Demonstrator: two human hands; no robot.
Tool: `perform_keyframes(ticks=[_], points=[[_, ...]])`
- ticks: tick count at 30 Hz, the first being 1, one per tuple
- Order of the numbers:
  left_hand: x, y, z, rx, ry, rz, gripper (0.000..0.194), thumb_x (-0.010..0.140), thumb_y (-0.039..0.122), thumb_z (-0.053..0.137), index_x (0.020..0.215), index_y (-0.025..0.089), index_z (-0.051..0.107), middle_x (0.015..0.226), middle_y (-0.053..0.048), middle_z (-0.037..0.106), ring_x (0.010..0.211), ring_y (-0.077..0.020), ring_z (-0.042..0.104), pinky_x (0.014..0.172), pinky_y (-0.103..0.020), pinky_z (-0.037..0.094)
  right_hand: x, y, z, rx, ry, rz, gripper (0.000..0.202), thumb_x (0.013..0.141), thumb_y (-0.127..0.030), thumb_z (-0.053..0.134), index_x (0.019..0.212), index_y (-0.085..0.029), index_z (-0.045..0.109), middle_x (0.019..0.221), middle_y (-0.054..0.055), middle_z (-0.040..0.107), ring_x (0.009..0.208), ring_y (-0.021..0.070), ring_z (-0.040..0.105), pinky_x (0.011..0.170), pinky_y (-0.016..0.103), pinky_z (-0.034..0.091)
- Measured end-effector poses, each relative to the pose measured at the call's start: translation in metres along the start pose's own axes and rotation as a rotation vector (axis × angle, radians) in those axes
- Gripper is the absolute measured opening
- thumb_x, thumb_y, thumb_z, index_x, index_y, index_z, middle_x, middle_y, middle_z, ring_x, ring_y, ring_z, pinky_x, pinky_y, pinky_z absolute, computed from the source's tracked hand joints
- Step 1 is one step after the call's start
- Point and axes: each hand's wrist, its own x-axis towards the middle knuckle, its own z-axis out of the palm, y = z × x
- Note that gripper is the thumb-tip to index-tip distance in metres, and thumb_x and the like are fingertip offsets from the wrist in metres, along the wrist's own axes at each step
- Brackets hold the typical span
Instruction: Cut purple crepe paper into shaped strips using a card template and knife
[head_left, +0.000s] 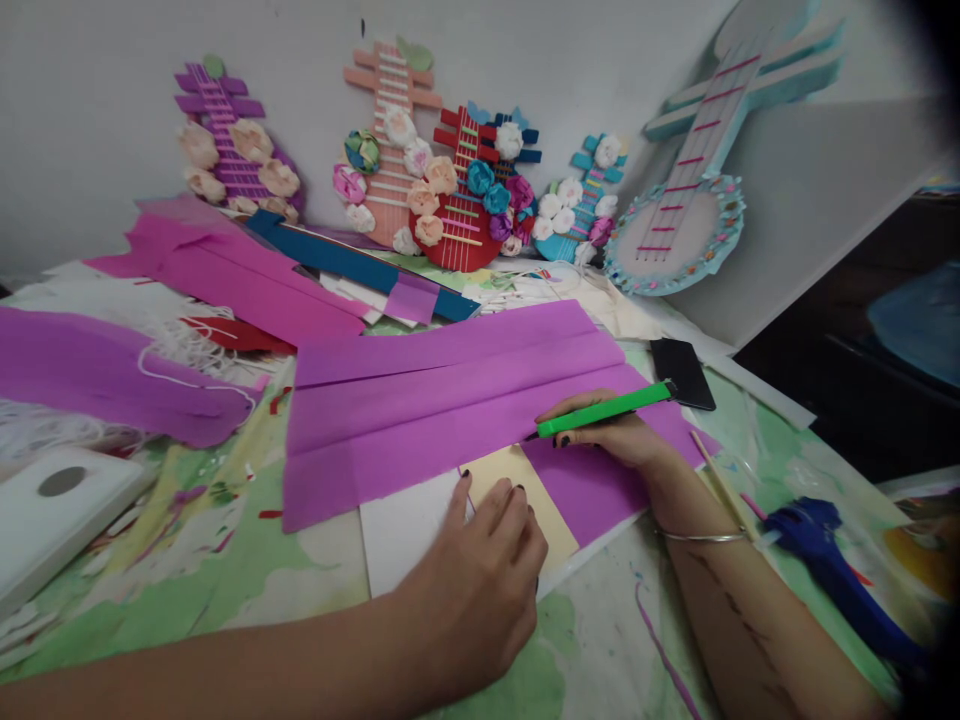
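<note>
My right hand (600, 430) grips a slim green box cutter (611, 408), its dark tip pointing left over the purple crepe paper (450, 385). A cream card (551, 505) lies at the lower edge of that paper. My left hand (487, 550) presses down on the card with bent fingers, the index finger reaching furthest forward. Under and beside the left hand is a white sheet (397, 530). The crepe paper spreads out in folds, and part of it shows to the right of the card, below my right wrist.
Decorated toy guitars (457, 190) lean on the wall. Pink crepe paper (232, 270), a blue strip (352, 262) and white string (180, 345) lie left. A white box-shaped device (64, 510) sits nearer. At right are a black phone-like slab (682, 372), a thin stick (716, 480) and a blue glue gun (832, 560).
</note>
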Motion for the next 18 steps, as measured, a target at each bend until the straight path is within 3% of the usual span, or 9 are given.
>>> perform_keyframes(ticks=[7,18], points=[[0.0002,-0.0006,0.001,-0.005,0.0,-0.001,0.042,0.093,0.034,0.04,0.121,0.008,0.056,0.124,-0.02,0.058,0.121,-0.0367,0.048,0.097,-0.063,0.039,0.0001,0.0,-0.0001,-0.033,-0.008,-0.006,0.029,0.068,-0.024,0.081,0.096,-0.02,0.076,0.095,0.006,0.076,0.083,0.0182,0.07,0.074,0.028,0.058],[-0.0003,0.0011,0.0014,0.017,0.007,-0.001,0.042,0.092,0.034,0.041,0.121,0.008,0.056,0.123,-0.02,0.059,0.121,-0.0358,0.048,0.097,-0.061,0.04,-0.0004,0.0017,-0.0004,-0.014,-0.001,-0.026,0.029,0.068,-0.024,0.081,0.096,-0.019,0.076,0.093,0.005,0.076,0.08,0.0187,0.071,0.071,0.028,0.058]])
